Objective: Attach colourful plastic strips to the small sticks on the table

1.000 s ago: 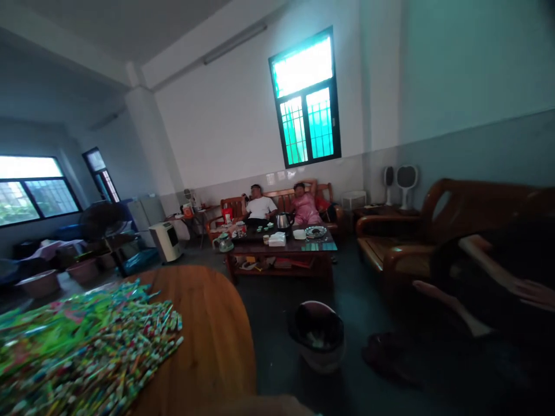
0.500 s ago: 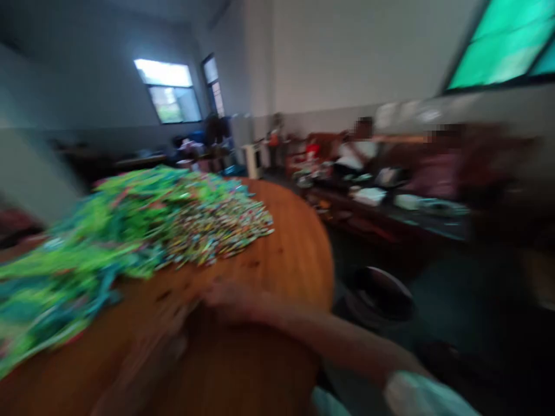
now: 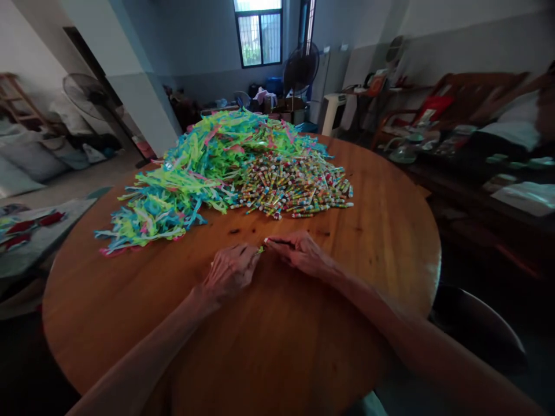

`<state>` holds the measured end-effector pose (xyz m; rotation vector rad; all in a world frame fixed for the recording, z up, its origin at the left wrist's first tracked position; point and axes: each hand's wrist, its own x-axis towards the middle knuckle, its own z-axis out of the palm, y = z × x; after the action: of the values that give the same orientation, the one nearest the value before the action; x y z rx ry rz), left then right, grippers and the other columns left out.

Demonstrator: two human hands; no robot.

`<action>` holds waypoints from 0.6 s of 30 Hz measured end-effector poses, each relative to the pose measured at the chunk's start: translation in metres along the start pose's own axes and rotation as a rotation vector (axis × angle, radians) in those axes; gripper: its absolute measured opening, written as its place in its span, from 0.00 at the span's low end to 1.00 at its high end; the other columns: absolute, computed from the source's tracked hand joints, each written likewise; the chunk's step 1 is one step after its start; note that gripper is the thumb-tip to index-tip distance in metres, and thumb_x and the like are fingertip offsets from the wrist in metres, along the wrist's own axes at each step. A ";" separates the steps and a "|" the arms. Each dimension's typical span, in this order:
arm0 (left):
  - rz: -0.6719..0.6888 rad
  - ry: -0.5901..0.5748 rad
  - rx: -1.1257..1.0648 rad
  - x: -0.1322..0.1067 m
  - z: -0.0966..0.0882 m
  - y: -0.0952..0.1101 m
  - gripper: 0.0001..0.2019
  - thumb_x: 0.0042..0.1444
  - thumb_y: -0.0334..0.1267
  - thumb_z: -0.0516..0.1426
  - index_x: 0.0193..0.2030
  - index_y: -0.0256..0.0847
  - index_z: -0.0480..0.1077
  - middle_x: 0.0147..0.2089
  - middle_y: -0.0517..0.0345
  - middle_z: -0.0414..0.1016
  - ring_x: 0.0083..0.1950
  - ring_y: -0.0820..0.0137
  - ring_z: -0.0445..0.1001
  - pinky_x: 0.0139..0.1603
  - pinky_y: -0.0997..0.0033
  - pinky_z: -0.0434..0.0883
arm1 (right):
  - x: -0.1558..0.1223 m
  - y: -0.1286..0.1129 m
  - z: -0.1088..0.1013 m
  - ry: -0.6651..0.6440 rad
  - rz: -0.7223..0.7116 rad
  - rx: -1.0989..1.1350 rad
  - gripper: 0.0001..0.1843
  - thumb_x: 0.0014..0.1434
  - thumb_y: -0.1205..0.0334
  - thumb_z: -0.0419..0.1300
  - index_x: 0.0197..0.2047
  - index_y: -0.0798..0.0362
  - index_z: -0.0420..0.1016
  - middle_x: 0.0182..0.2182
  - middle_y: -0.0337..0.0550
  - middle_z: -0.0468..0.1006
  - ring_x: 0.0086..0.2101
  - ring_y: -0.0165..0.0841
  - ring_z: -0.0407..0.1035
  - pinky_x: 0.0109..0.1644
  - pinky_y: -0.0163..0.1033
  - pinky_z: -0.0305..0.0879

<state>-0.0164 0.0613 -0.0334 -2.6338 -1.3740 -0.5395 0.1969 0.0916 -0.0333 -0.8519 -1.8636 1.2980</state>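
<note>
We work at the round brown wooden table point(image 3: 381, 231), with the heap of bright green, blue and pink paper strips point(image 3: 191, 167) at upper centre and the pile of small printed paper tubes point(image 3: 295, 185) just right of it. At frame centre our left hand point(image 3: 229, 271) and right hand point(image 3: 299, 254) pinch one small green-tipped piece point(image 3: 261, 249) between their fingertips. We judge a light, close grip resting on the tabletop works best here.

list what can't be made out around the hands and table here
- Item between the hands: head view, only a green tip shows; the fingers of the left hand and right hand cover the rest.
- Printing on the small tubes: too small to read.
- Near table edge: cut off by the bottom edge and the forearms.
- Person at right: cut off by the right edge, dim.
</note>
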 end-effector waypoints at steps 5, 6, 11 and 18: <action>0.072 0.048 0.039 0.000 -0.003 -0.003 0.15 0.68 0.34 0.47 0.34 0.37 0.71 0.28 0.56 0.68 0.29 0.71 0.64 0.29 0.71 0.55 | -0.001 0.008 0.002 -0.052 0.037 0.075 0.22 0.66 0.46 0.55 0.43 0.57 0.79 0.20 0.34 0.58 0.21 0.23 0.49 0.23 0.32 0.43; 0.076 0.052 0.040 0.000 -0.003 -0.003 0.15 0.68 0.34 0.47 0.33 0.37 0.71 0.28 0.56 0.68 0.29 0.71 0.64 0.29 0.71 0.55 | -0.001 0.009 0.003 -0.062 0.038 0.086 0.22 0.65 0.46 0.55 0.44 0.57 0.79 0.20 0.34 0.58 0.21 0.23 0.49 0.23 0.32 0.43; 0.094 0.040 0.029 0.001 -0.003 -0.003 0.15 0.68 0.33 0.47 0.32 0.36 0.70 0.28 0.56 0.68 0.29 0.71 0.64 0.29 0.71 0.54 | -0.002 0.012 0.004 -0.042 0.046 0.065 0.23 0.65 0.46 0.55 0.46 0.57 0.79 0.20 0.34 0.58 0.21 0.23 0.49 0.22 0.31 0.42; 0.105 0.000 0.020 -0.001 -0.001 -0.005 0.13 0.66 0.31 0.48 0.33 0.36 0.71 0.28 0.56 0.68 0.29 0.70 0.65 0.29 0.71 0.54 | -0.002 0.008 0.004 0.034 -0.087 -0.132 0.19 0.65 0.55 0.55 0.46 0.58 0.81 0.23 0.38 0.69 0.23 0.24 0.54 0.25 0.31 0.49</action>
<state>-0.0212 0.0631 -0.0329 -2.6714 -1.2256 -0.5089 0.1961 0.0900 -0.0424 -0.8452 -1.9544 1.1114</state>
